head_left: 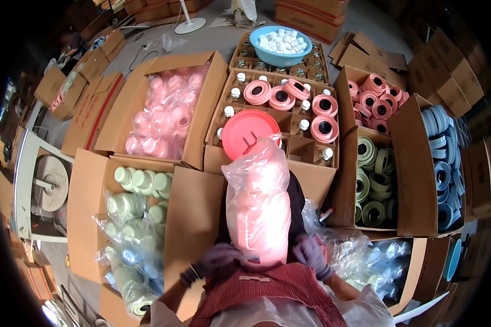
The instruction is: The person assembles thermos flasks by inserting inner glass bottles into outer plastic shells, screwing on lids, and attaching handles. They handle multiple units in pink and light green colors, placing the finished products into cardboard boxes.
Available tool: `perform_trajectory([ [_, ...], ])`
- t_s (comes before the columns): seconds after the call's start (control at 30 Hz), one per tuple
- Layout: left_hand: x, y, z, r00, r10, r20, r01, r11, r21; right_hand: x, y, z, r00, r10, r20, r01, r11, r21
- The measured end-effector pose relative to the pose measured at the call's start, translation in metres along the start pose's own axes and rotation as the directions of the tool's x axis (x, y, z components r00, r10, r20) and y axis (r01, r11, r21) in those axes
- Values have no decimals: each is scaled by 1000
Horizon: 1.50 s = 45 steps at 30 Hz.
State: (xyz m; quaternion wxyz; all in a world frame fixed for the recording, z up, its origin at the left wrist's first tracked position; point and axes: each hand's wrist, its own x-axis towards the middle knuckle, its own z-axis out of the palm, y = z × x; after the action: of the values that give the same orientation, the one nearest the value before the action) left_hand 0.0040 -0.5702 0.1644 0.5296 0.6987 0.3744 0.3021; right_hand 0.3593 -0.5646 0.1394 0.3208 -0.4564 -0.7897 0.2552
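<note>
A clear plastic bag of stacked pink cup-like pieces (262, 218) stands on my lap, leaning against my dark-clothed legs. My left hand (218, 258), in a purple glove, is at the lower left of this bag, its stretched fingers reaching to the plastic. On the other side, my right hand (312, 255), also gloved, lies just off the bag with loosely bent fingers and nothing visible in them. Beyond the bag's top, a round pink tray (249, 126) rests on a divided carton (215, 117) of glass jars with white lids. Several pink rings (257, 92) lie on those jars.
Open cartons surround me: bagged pink pieces (166, 111) at left, green cups (138, 204) nearer, and green rings (372, 211), blue rings (443, 191) and more pink rings (381, 109) at right. A blue basin (278, 59) of white lids stands at the back.
</note>
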Motion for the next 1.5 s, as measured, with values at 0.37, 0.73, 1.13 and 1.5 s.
perform_trajectory([
  [0.37, 116, 73, -40, 951, -65, -302, 193, 888, 417, 24, -22, -3, 875, -352, 332, 315, 935, 160],
  [0.73, -58, -47, -91, 913, -139, -383, 167, 985, 41, 100, -51, 40, 996, -67, -50, 81, 642, 762],
  [1.13, 60, -129, -335, 519, -266, -812, 233, 958, -165, 448, 8, 192, 896, -410, 173, 411, 911, 32],
  [1.5, 142, -280, -399, 741, -533, -409, 583, 208, 786, 329, -36, 130, 795, -479, 371, 486, 870, 83],
])
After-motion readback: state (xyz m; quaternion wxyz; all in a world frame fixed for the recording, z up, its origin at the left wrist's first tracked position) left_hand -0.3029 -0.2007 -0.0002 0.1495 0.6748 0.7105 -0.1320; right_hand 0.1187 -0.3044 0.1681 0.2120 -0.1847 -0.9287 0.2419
